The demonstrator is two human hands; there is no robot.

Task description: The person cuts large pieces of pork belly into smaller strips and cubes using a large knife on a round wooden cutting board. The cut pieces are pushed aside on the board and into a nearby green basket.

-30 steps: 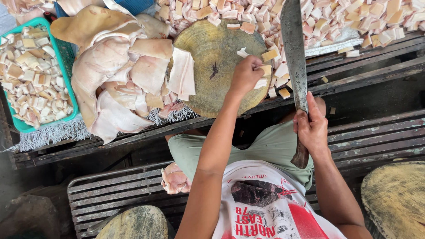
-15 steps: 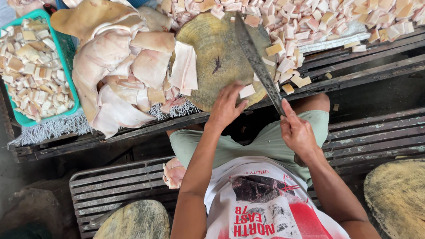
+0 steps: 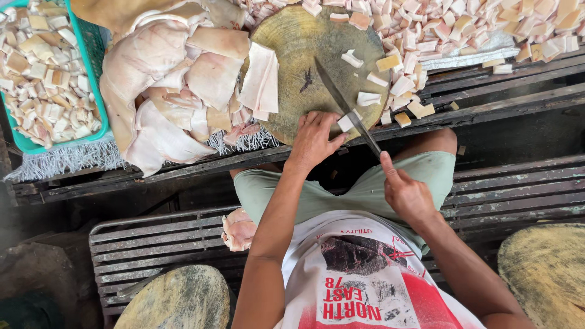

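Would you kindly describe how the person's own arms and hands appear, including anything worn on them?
Both arms are bare from the shoulder down, with no sleeves showing on them. The left hand and the right hand wear no gloves, rings, watch or bands that can be seen. The fingers are uncovered too.

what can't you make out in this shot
Head view only:
- Knife handle: hidden inside the right hand.
- Piece under the left hand: mostly covered by the fingers.
- Green basket: cut off by the left and top edges.
- Pile of cut pieces: runs past the top edge.
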